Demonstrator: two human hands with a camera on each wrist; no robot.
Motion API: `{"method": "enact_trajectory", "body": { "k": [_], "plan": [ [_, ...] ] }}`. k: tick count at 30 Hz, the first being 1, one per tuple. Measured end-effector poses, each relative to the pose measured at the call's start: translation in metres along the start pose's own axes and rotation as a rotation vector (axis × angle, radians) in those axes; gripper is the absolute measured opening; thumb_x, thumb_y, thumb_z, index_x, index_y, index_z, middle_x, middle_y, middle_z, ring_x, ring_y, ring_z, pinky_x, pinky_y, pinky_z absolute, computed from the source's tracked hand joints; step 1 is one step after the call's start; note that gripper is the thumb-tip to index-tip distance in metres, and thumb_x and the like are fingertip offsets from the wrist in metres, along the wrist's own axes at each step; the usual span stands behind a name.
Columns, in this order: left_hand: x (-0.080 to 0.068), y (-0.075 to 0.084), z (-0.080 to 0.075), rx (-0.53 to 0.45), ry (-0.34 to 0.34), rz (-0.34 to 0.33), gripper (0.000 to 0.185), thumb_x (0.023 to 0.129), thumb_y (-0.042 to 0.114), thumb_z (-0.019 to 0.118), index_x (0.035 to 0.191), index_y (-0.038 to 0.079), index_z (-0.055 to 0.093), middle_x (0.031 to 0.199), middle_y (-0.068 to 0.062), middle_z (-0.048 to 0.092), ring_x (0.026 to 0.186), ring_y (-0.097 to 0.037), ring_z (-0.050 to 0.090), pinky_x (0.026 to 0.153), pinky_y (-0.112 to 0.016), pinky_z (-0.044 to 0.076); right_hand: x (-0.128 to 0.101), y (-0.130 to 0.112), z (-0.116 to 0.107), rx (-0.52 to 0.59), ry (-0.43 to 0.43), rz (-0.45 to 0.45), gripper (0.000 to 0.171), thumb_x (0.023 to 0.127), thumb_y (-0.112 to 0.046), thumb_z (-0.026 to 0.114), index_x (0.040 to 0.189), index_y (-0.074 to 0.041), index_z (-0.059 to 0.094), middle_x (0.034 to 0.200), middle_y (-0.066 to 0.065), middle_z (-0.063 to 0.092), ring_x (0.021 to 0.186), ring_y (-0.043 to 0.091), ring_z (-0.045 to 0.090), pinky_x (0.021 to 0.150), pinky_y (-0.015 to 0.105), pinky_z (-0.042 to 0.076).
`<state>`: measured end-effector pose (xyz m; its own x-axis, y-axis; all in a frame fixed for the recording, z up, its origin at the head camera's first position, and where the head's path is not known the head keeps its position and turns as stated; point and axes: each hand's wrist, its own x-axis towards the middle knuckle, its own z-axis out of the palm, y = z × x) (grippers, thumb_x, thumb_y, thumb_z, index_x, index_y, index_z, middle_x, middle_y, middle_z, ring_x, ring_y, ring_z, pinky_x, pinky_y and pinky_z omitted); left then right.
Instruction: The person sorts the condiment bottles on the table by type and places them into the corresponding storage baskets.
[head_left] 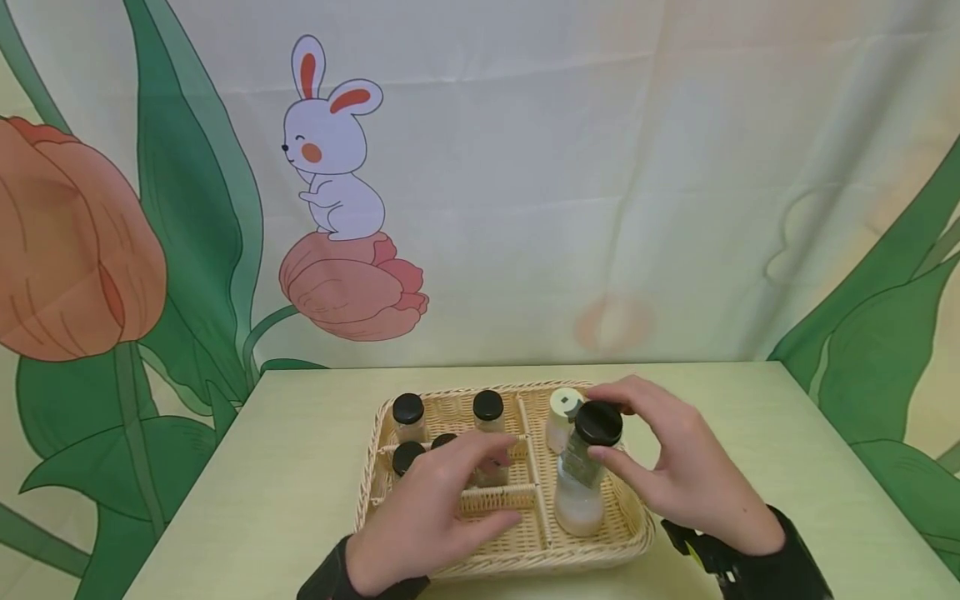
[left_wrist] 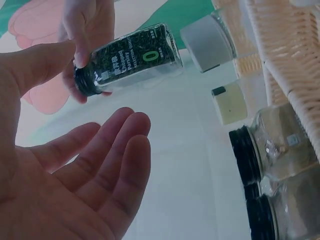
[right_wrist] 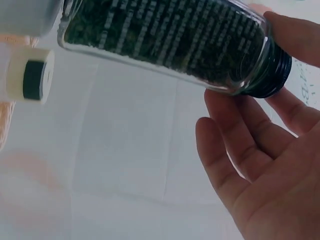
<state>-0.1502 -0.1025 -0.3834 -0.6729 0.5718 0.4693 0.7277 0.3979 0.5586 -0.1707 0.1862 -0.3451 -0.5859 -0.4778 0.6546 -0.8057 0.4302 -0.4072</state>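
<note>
My right hand pinches the black cap of a glass spice jar between thumb and fingers. Dark green dried flakes and white printing show through its side in both wrist views. The jar is raised over the right part of a wicker basket, its base overlapping a white-lidded jar in the head view. Over the basket's left side, my left hand is spread with nothing in it, thumb apart from the fingers. It partly hides the black-capped jars beneath.
Wicker dividers split the basket into compartments. Several black-capped jars stand in its left part, and a cream-lidded container at the back right. The pale table runs back to a printed curtain.
</note>
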Motion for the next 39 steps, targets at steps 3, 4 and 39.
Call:
{"method": "enact_trajectory", "body": {
  "k": [3,4,39],
  "plan": [
    [0.0,0.001,0.003,-0.05,-0.001,0.01,0.062,0.088,0.036,0.074,0.141,0.026,0.043,0.116,0.011,0.057,0.1,-0.003,0.061,0.084,-0.02,0.05,0.004,-0.008,0.003,0.032,-0.002,-0.054,0.066,0.072,-0.002,0.085,0.13,-0.015,0.057,0.115,-0.003,0.062,0.098,0.012,0.06,0.084,0.02,0.046],
    [0.001,0.001,0.004,-0.063,0.002,0.018,0.063,0.087,0.034,0.075,0.141,0.025,0.043,0.117,0.01,0.057,0.1,-0.004,0.061,0.085,-0.02,0.05,0.004,-0.011,0.003,0.043,-0.004,-0.065,0.065,0.071,-0.001,0.085,0.129,-0.014,0.057,0.114,-0.003,0.062,0.099,0.013,0.06,0.085,0.02,0.046],
    [0.01,0.005,0.022,-0.042,-0.036,0.027,0.057,0.084,0.034,0.078,0.131,0.023,0.048,0.116,0.016,0.054,0.102,0.001,0.056,0.084,-0.02,0.05,0.006,-0.023,0.03,0.156,-0.12,-0.252,0.053,0.079,-0.014,0.082,0.126,-0.01,0.059,0.116,-0.004,0.059,0.102,0.012,0.055,0.089,0.023,0.043]
  ]
}}
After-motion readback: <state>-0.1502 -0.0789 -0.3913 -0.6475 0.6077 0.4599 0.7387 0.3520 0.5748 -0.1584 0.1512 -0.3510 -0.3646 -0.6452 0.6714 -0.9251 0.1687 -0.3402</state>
